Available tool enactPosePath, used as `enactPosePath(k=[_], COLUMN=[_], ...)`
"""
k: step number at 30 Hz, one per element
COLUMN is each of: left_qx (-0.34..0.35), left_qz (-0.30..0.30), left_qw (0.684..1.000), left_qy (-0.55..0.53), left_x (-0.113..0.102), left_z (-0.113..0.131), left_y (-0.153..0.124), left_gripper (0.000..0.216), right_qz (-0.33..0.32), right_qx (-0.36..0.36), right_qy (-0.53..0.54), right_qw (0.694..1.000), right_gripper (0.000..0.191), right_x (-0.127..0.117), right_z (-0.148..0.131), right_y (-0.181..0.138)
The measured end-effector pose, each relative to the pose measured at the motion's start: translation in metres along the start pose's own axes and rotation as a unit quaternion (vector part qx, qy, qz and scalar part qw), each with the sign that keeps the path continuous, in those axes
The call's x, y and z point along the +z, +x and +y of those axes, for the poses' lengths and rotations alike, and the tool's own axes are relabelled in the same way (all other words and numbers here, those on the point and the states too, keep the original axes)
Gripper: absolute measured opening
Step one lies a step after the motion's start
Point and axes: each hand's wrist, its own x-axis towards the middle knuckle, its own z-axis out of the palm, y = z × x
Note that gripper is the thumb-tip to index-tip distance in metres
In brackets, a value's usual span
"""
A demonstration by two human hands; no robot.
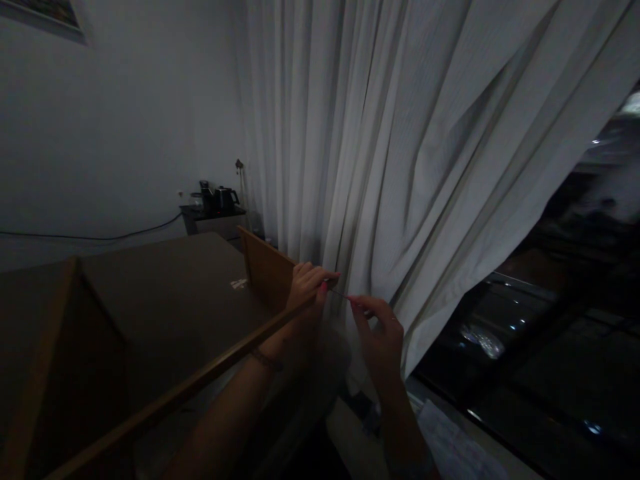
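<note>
A brown wooden piece of furniture, with a long narrow rail (200,373) and an upright panel (267,267) at its far end, stands in front of me. My left hand (306,285) is closed around the far corner, where rail and panel meet. In a fingertip pinch, my right hand (381,330) holds one end of a thin dark rod (341,294). The rod's other end reaches the corner beside my left fingers; its tip is too small and dim to make out.
A second wooden panel (85,373) rises at the near left. Beyond lies a wide grey-brown surface (175,280). A black kettle (226,198) sits on a small cabinet (215,223) by the wall. A white curtain (400,167) hangs close at right, beside a dark window (540,360).
</note>
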Motion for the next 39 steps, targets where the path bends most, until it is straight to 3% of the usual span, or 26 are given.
enactPosePath(k=[2,8,12,20,24,29,34,39], left_qx=[0.002,-0.002,0.0,-0.005,0.009,0.011,-0.003,-0.004], left_qz=[0.006,0.0,0.0,-0.007,-0.003,0.007,-0.007,-0.012], left_qw=[1.0,1.0,1.0,1.0,1.0,1.0,1.0,1.0], left_qy=[-0.003,0.004,0.002,0.002,-0.001,-0.009,0.006,0.006], left_x=[0.0,-0.001,-0.004,-0.002,-0.001,-0.001,-0.003,-0.005], left_z=[0.0,0.001,0.004,0.002,-0.001,-0.001,0.002,0.005], left_y=[0.0,0.001,0.001,0.001,0.0,0.0,0.001,0.002], left_gripper=[0.044,0.041,0.04,0.041,0.042,0.042,0.042,0.041], right_qz=[-0.004,-0.081,-0.088,-0.072,-0.071,-0.07,-0.03,-0.039], right_qx=[-0.012,0.101,0.112,0.134,0.125,0.089,0.017,0.106], right_qy=[-0.009,0.099,0.143,0.105,0.094,0.022,-0.082,-0.017], right_qw=[1.0,0.987,0.979,0.983,0.985,0.993,0.996,0.994], right_gripper=[0.01,0.016,0.021,0.021,0.039,0.019,0.017,0.022], right_x=[-0.002,-0.002,-0.001,-0.002,-0.004,-0.007,-0.009,-0.006], right_z=[0.0,-0.003,-0.004,-0.01,-0.008,0.0,0.002,-0.005], right_y=[0.0,-0.008,-0.009,-0.002,-0.004,-0.003,0.0,-0.001])
